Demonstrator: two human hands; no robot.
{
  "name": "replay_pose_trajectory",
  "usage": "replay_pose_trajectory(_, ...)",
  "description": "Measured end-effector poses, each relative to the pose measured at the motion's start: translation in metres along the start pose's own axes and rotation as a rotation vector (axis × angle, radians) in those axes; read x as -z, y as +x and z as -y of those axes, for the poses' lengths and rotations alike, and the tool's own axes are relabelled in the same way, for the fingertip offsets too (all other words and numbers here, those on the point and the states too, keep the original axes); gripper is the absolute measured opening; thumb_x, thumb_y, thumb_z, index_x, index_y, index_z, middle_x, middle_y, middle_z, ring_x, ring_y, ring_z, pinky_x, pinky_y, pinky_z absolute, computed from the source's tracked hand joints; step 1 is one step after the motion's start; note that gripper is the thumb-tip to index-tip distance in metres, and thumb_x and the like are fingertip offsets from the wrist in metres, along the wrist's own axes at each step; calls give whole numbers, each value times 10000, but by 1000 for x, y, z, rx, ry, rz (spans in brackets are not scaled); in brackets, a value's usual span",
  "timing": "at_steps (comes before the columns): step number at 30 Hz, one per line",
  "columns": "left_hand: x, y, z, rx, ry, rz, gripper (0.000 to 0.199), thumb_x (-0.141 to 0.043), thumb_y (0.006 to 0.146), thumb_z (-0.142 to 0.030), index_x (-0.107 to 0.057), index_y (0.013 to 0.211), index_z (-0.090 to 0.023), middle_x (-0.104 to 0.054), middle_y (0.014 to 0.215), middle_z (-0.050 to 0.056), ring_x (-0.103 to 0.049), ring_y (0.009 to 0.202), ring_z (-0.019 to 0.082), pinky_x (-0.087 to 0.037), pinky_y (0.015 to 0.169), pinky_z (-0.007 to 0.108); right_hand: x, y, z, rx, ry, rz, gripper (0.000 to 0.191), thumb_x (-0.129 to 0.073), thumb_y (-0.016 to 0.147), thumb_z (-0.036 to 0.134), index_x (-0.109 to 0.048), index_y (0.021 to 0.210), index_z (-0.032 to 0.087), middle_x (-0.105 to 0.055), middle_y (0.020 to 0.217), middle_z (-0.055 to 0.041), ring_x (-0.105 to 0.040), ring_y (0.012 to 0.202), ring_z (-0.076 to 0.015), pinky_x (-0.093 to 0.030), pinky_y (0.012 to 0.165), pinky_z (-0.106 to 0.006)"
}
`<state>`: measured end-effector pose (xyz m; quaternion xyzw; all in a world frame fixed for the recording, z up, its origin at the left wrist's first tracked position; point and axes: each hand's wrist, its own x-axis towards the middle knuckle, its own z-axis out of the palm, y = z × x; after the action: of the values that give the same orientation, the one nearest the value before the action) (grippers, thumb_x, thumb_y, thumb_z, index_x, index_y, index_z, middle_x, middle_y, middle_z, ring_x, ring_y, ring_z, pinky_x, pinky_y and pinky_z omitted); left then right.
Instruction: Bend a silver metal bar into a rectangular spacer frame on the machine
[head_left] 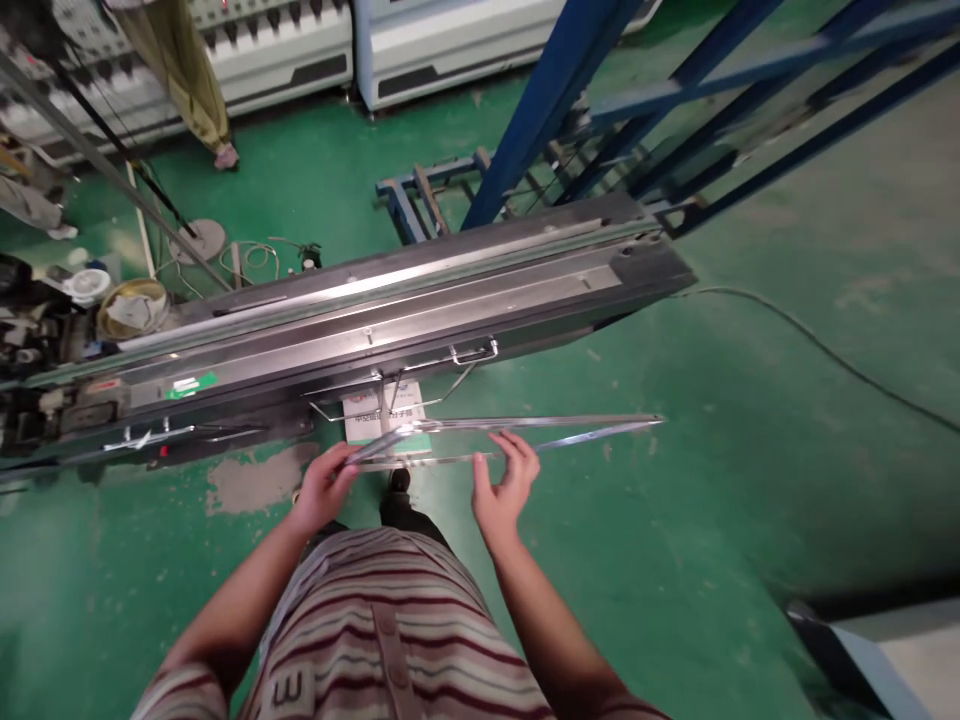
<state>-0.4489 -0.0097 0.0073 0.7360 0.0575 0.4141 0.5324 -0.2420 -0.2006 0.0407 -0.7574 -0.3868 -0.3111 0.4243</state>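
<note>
Thin metal strips (517, 428) are pinched by the left hand (324, 488) and steadied by the half-open right hand (504, 490), just beside the long machine bed (390, 310), over the green floor (712, 480).

there is just one view, from a camera on the person's head, tipped steeply forward and down. it looks over the striped shirt (390, 640) at the bottom edge, along both forearms to the left hand (324, 488) and right hand (504, 490), which sit close, low in the middle of the picture. beyond them the long metal machine bed (420, 300) crosses the view slantwise at middle distance, higher on the right. the green floor (750, 470) fills most of the right side, and blue frame beams (555, 90) run off the top. straight lines bow near the edges, a wide lens.
</note>
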Motion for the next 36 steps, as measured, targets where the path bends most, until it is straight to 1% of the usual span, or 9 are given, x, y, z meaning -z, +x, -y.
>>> replay_pose_trajectory(6,194,-132,47,165,-97,-396,313,-510,935,-350,-684,1126,-175,-493,750,37,-453,689,112,-378,645,218,-51,-37,73,35,-188,-436,622,-645,799,307,-441,1345,90,-363,1395,-204,-327,1345,-267,-242,1143,-467)
replay_pose_trajectory(10,290,-202,71,99,-275,-585,310,-567,907,-373,-684,1130,-192,-396,687,23,-401,656,97,-352,629,215,-86,-67,121,135,-215,-512,709,-657,762,291,-373,1379,87,-300,1424,-228,-319,1356,-277,-286,1128,-467)
replay_pose_trajectory(14,356,-241,76,12,-342,-673,319,-540,935,-366,-661,1166,-181,-340,643,10,-369,623,85,-322,625,220,-131,-85,157,-182,191,-136,641,-608,837,431,-415,1354,103,-493,1291,-184,-539,1151,-217,-431,1004,-405)
replay_pose_trajectory(17,391,-251,79,-20,-371,-737,319,-507,959,-328,-615,1238,-216,-330,644,7,-356,619,90,-315,610,222,-164,-83,185,-354,419,236,521,-517,886,547,-570,1104,78,-630,1024,-154,-633,942,-197,-480,916,-383)
replay_pose_trajectory(19,409,-249,85,-74,-376,-753,297,-494,965,-285,-586,1246,-261,-336,647,4,-354,609,93,-312,594,220,-181,-73,208,-311,404,276,484,-539,882,536,-578,1061,88,-641,932,-124,-643,837,-174,-498,826,-339)
replay_pose_trajectory(23,440,-227,98,-194,-299,-725,224,-449,982,-236,-548,1180,-273,-381,658,1,-394,623,95,-358,632,226,-207,-40,249,-154,489,103,421,-608,871,439,-529,1119,108,-577,805,-42,-534,630,-83,-438,647,-226)
replay_pose_trajectory(27,472,-190,86,-76,114,-718,170,-516,949,-244,-569,1106,-204,-590,986,64,-566,953,136,-429,887,294,-231,5,267,-62,576,82,383,-506,931,454,-535,1001,78,-528,713,-41,-486,620,-83,-387,612,-206)
replay_pose_trajectory(31,494,-134,57,109,440,-732,396,-558,922,-279,-501,1302,-184,-637,1086,75,-601,999,153,-445,924,286,-245,58,263,125,33,115,313,-437,949,320,-635,976,79,-635,921,-114,-592,835,-144,-417,773,-243)
replay_pose_trajectory(36,492,-44,69,126,422,-673,472,-453,968,-286,-300,1396,-159,-650,1059,81,-628,932,134,-472,857,258,-263,135,259,-53,-477,240,300,-592,888,300,-680,1048,63,-654,863,-145,-571,776,-187,-318,691,-274)
